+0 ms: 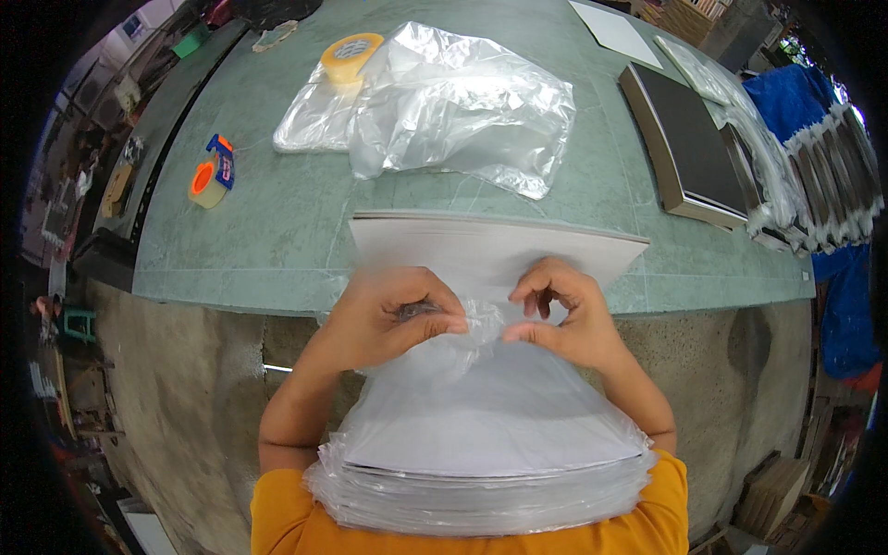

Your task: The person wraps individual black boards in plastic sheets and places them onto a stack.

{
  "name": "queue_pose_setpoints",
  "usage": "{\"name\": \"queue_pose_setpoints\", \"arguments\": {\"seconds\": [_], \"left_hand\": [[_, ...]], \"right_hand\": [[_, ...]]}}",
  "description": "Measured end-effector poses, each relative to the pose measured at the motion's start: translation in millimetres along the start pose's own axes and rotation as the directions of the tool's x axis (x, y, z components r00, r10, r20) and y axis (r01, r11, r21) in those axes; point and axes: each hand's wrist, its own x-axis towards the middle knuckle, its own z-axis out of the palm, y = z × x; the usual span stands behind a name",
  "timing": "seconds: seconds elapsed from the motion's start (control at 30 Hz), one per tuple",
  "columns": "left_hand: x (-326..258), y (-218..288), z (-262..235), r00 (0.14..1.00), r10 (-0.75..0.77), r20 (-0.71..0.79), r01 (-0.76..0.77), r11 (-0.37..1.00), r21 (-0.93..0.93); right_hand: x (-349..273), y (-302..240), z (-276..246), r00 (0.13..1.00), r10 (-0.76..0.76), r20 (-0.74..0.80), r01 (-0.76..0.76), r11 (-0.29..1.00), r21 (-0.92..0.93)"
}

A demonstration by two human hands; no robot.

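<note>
My left hand [393,314] is closed in a pinch on a crumpled bit of clear plastic film [483,324]. Just right of that film, my right hand [564,310] has its thumb and curled fingers apart, with nothing visible between them. Below both hands, a thick stack of plastic-wrapped white sheets [490,425] rests close against my orange shirt. Behind my hands, a pale flat board or stack of sheets [499,239] lies at the table's near edge. Its nearer part is partly hidden by my hands and the film.
On the green table [277,222] are a pile of clear plastic bags [462,102], a yellow tape roll [351,57] and a blue-and-orange tape dispenser [215,173]. Dark-topped boards [684,139] lie at the right, beside several plastic-wrapped stacks [823,176]. A white sheet [615,32] lies farther back.
</note>
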Motion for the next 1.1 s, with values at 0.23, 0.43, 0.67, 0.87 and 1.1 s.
{"name": "queue_pose_setpoints", "arguments": {"seconds": [0.23,0.43,0.67,0.87,1.1], "left_hand": [[-3,-4,0,0.993,0.095,-0.063,-0.09,0.993,0.073],[3,5,8,0.964,0.204,-0.17,-0.124,0.911,0.394],[6,-3,10,0.984,0.159,-0.076,-0.123,0.928,0.351],[8,8,14,0.923,0.303,-0.239,-0.161,0.865,0.474],[0,23,36,0.994,-0.105,-0.041,0.103,0.994,-0.034]], "right_hand": [[-2,5,-12,0.936,0.135,0.325,-0.174,0.98,0.094],[-3,3,-8,0.937,0.276,0.215,-0.345,0.833,0.432],[-5,2,1,0.976,0.196,0.097,-0.216,0.936,0.279],[-5,0,-7,0.858,0.419,0.298,-0.496,0.826,0.267],[4,5,14,0.916,0.192,0.351,-0.391,0.619,0.681]]}}
